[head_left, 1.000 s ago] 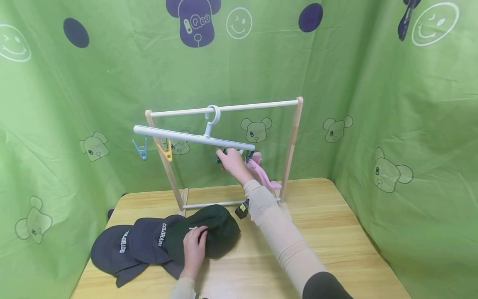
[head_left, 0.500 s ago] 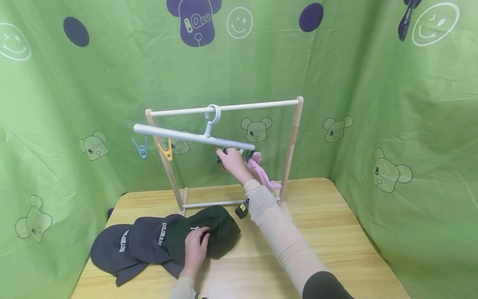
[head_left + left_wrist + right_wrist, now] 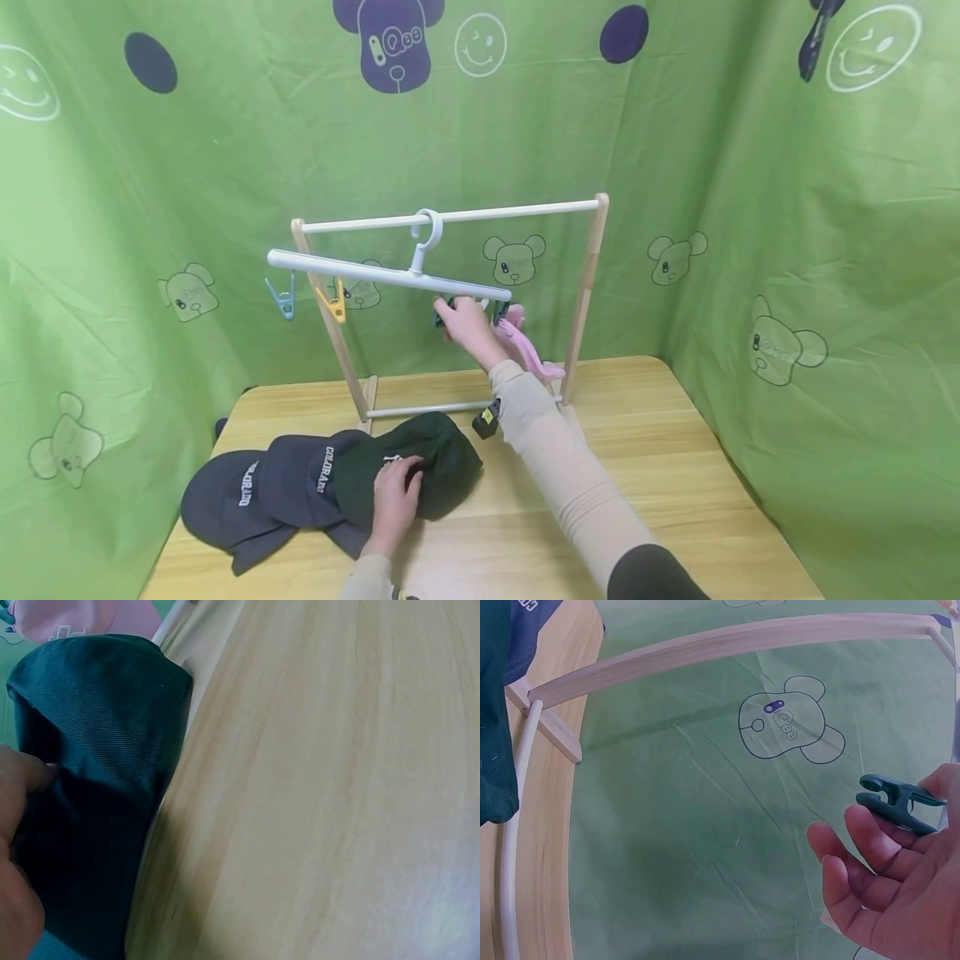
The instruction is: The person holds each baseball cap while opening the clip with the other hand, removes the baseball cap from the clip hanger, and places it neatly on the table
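My right hand [image 3: 472,329] pinches a dark green clothespin [image 3: 896,804] under the white hanger [image 3: 375,271]; in the right wrist view the thumb and fingers squeeze its handles and the other fingers curl loosely. The hanger hooks over the rack's top bar and tilts down to the right. On the table, my left hand [image 3: 396,504] grips the front of a dark green cap [image 3: 450,458] near its white logo; the grip is partly hidden. A pink cap [image 3: 528,350] hangs at the hanger's right end, beside a second dark green clothespin [image 3: 501,312].
Two navy caps [image 3: 296,479] with white lettering overlap left of the green one. Blue [image 3: 284,300] and yellow [image 3: 335,304] clothespins dangle from the hanger's left half. The wooden rack [image 3: 585,300] stands on the table [image 3: 675,492], with green curtain behind and at both sides.
My left hand has slid slightly right and down on the green cap, showing more of its logo. The right hand stays at the clothespin.
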`<state>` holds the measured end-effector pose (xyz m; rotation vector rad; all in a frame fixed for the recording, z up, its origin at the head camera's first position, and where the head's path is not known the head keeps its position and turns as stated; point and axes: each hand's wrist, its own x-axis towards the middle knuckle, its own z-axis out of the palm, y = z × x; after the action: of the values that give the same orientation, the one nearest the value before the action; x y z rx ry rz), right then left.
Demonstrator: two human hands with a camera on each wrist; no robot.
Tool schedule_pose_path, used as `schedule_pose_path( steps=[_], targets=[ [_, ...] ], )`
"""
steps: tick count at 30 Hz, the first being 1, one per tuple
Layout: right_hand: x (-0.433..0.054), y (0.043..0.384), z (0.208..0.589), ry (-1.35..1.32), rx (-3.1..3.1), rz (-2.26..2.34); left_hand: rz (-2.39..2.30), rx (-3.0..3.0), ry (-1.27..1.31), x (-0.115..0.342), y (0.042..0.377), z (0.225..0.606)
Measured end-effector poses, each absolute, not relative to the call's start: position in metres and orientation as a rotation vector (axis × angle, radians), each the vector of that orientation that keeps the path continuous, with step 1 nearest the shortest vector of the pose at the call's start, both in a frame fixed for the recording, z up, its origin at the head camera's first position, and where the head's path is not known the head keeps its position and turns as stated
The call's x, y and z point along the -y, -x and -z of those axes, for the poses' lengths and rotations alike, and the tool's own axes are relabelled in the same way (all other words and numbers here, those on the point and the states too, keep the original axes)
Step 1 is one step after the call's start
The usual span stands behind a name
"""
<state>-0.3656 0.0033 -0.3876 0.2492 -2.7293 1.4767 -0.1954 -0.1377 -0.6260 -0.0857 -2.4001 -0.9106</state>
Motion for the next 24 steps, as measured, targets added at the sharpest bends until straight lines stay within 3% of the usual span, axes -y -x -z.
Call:
schedule_pose_path(
  steps=[24],
  targets=[
    [-0.0048, 0.3667, 0.3909, -0.285, 2.717, -1.482, 0.889, 2.495, 0.098, 0.1379, 0.1957, 0.6312]
  ],
)
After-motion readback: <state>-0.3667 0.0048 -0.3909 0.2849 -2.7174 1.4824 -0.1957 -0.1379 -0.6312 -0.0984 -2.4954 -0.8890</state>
